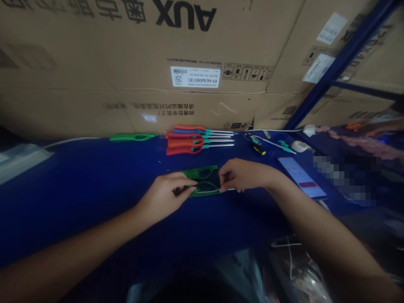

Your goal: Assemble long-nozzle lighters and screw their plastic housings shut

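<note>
Green plastic shell (198, 173), two halves mid-way between the near and far edges of the surface (94, 185); likely light, stiff, slick, grip by handle rims; left hand (168, 191) pinched on dark piece (179, 190), right hand (241, 174) fingertips closed on white wire (207, 192), probably soft

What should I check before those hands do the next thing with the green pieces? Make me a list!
1. Left grip at the green pieces: ok.
2. Right grip at their right end: ok.
3. White strand lying properly: cannot tell, too small.
4. Red-handled tools away from both hands: ok, they lie farther back.
5. Yellow-and-black screwdriver clear of the fingers: ok, beyond the right hand.
6. Both hands free: not ok, both are busy.
</note>
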A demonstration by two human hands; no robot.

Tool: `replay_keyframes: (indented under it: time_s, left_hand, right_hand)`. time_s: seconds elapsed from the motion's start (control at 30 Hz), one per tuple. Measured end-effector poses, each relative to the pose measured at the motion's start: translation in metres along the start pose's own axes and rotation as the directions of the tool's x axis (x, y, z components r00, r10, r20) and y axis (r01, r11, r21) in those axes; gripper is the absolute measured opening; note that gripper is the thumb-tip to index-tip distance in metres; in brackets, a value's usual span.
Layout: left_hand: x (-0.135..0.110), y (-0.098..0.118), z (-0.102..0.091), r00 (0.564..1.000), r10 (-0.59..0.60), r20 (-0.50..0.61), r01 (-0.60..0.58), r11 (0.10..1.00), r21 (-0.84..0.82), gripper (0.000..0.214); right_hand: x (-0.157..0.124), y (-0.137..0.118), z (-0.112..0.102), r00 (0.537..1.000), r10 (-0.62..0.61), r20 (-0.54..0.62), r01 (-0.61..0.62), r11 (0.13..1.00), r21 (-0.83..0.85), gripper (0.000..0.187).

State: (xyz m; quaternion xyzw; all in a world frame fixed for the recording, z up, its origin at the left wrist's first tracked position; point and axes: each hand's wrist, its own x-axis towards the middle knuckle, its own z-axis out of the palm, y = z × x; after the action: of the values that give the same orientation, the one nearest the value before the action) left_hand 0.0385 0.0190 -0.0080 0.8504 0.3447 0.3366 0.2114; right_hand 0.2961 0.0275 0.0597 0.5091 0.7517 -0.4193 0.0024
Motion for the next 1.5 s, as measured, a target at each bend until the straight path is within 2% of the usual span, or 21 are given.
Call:
replay_keyframes:
  time_s: [0.37, 0.5, 0.63, 0.7, 0.9, 1.1, 1.23, 1.5]
  left_hand:
    - [0.002, 0.001, -0.001, 1.000, -0.002, -0.023, 0.002, 1.000, -0.009, 0.013]
    - [0.002, -0.001, -0.001, 1.000, 0.004, -0.016, -0.004, 1.000, -0.004, 0.012]
    - [0.002, -0.001, -0.001, 1.000, 0.003, -0.014, -0.003, 1.000, 0.000, 0.013]
    - [0.001, -0.001, -0.001, 1.000, 0.000, -0.011, 0.000, 1.000, -0.006, 0.014]
    - [0.000, 0.000, 0.000, 1.000, 0.003, -0.013, -0.003, 1.000, -0.006, 0.014]
    - [-0.001, 0.001, 0.000, 0.999, 0.012, -0.051, -0.012, 1.000, -0.004, 0.014]
    - [-0.001, 0.002, 0.000, 0.997, 0.000, -0.076, 0.000, 1.000, 0.000, 0.014]
    - [-0.003, 0.001, 0.000, 0.998, -0.007, -0.062, 0.007, 1.000, -0.005, 0.013]
  right_hand:
    - [0.004, -0.003, -0.001, 0.993, 0.074, 0.089, -0.076, 0.997, 0.031, 0.013]
    - [0.000, -0.001, 0.002, 0.992, -0.061, 0.108, 0.051, 0.994, 0.096, 0.018]
    - [-0.001, -0.004, 0.009, 0.961, -0.271, 0.044, 0.275, 0.956, -0.107, 0.023]
    - [0.001, -0.007, 0.012, 0.947, -0.321, -0.008, 0.312, 0.927, -0.209, 0.021]
    - [0.003, -0.010, 0.017, 0.949, -0.313, -0.042, 0.296, 0.927, -0.229, 0.014]
    - [0.003, -0.012, 0.022, 0.939, -0.332, -0.087, 0.304, 0.922, -0.242, 0.016]
    - [0.006, -0.012, 0.024, 0.931, -0.357, -0.075, 0.336, 0.920, -0.199, 0.012]
    - [0.010, -0.008, 0.027, 0.961, -0.253, -0.107, 0.253, 0.967, -0.021, 0.011]
